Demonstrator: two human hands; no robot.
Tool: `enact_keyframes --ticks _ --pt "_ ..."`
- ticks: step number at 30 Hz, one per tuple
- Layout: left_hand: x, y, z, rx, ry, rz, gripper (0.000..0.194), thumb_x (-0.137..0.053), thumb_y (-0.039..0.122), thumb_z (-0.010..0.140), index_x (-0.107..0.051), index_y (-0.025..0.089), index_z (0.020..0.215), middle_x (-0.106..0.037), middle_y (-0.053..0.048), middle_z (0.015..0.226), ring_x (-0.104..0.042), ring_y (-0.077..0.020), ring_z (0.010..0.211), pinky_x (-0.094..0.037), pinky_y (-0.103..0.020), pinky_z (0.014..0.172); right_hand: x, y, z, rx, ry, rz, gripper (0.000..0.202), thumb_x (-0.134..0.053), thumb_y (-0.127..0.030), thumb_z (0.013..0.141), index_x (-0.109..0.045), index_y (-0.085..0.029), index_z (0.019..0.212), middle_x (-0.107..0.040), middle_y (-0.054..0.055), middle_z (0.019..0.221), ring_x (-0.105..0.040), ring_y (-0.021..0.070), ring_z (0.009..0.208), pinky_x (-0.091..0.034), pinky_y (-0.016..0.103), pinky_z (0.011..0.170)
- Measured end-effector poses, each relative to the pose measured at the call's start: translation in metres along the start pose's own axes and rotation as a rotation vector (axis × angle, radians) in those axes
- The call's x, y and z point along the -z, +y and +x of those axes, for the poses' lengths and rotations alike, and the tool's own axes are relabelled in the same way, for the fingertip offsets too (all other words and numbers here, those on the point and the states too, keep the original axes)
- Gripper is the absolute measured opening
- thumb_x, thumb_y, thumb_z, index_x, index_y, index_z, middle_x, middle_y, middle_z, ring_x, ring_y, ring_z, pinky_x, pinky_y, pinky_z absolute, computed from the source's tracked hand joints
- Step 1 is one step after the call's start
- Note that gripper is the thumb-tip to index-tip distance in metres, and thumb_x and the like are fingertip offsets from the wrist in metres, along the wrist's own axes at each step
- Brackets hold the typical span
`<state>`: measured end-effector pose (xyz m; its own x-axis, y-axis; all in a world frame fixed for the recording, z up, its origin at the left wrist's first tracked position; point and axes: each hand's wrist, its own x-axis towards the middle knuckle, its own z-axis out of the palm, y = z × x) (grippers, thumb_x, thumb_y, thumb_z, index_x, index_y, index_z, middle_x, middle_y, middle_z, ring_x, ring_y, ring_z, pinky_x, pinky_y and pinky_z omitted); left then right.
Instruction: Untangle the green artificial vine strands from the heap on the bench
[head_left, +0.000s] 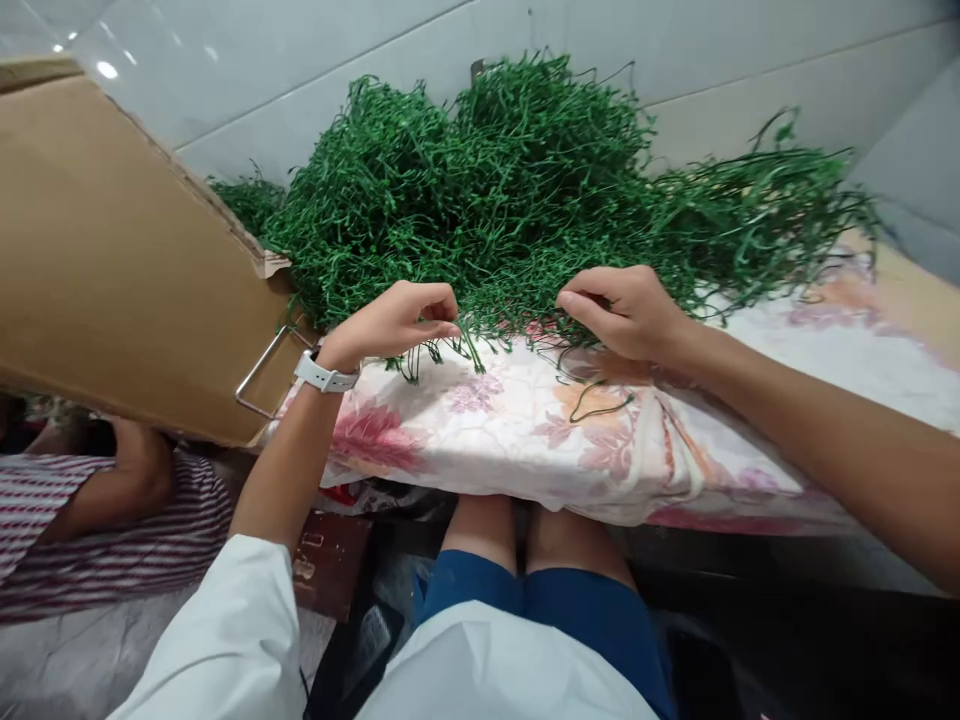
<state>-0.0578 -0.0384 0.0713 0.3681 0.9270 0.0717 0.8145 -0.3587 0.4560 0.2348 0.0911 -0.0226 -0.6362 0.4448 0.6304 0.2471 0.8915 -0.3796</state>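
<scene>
A large heap of thin, tangled green stems (pixel 480 190) lies on a floral cloth (pixel 465 430) against the wall. My left hand (pixel 405 318), with a white watch (pixel 325 374) on its wrist, is closed at the heap's front edge. Several green stems show at its fingertips and hang below the palm. To the right, my right hand (pixel 630 312) is pinched, thumb against forefinger, over the front of the heap. Whatever is between those fingers is too small to make out. One loose dark-green stem (pixel 601 412) rests on the cloth between the hands, nearer to me.
A big cardboard panel (pixel 127 260) stands on the left, with a bent metal handle (pixel 262 375) by its lower corner. Beyond it sits another person in a striped garment (pixel 150 540). A tiled wall (pixel 720 60) closes off the back.
</scene>
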Motion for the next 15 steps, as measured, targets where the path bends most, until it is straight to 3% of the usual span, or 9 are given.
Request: enact_keyframes --ticks 4,7,12,15 --pt "-0.028 0.004 0.041 -0.060 0.034 -0.121 0.019 -0.069 0.033 0.091 -0.059 0.018 0.086 -0.060 0.002 0.073 -0.054 -0.0105 0.067 -0.042 -0.025 0.064 0.000 -0.001 0.001 -0.076 0.050 0.132 0.036 -0.051 -0.043 0.102 -0.062 -0.020 0.076 -0.059 0.001 0.065 -0.052 0.0151 0.061 -0.038 0.031 0.063" --pt "-0.044 0.004 0.060 -0.131 0.116 -0.136 0.018 -0.073 0.029 0.089 -0.060 0.017 0.086 -0.058 0.004 0.071 -0.050 -0.0097 0.066 -0.037 -0.024 0.063 -0.002 -0.004 0.002 -0.102 0.036 0.254 0.036 -0.055 -0.050 0.102 -0.067 -0.019 0.087 -0.062 0.000 0.069 -0.053 0.0151 0.064 -0.039 0.029 0.062" --pt "-0.063 -0.005 0.074 -0.228 0.240 -0.188 0.027 -0.081 0.034 0.084 -0.059 0.019 0.081 -0.055 0.004 0.071 -0.047 -0.0104 0.067 -0.036 -0.025 0.062 -0.013 -0.004 0.002 -0.102 -0.052 0.325 0.036 -0.065 -0.053 0.099 -0.072 -0.018 0.101 -0.067 0.003 0.082 -0.056 0.0147 0.069 -0.042 0.028 0.064" --pt "-0.070 -0.007 0.073 -0.257 0.273 -0.202 0.020 -0.076 0.027 0.085 -0.059 0.019 0.081 -0.056 0.004 0.072 -0.047 -0.0101 0.066 -0.037 -0.025 0.061 -0.021 -0.001 0.003 -0.030 -0.055 0.301 0.036 -0.073 -0.052 0.094 -0.074 -0.018 0.107 -0.066 0.003 0.084 -0.055 0.0145 0.069 -0.042 0.028 0.065"
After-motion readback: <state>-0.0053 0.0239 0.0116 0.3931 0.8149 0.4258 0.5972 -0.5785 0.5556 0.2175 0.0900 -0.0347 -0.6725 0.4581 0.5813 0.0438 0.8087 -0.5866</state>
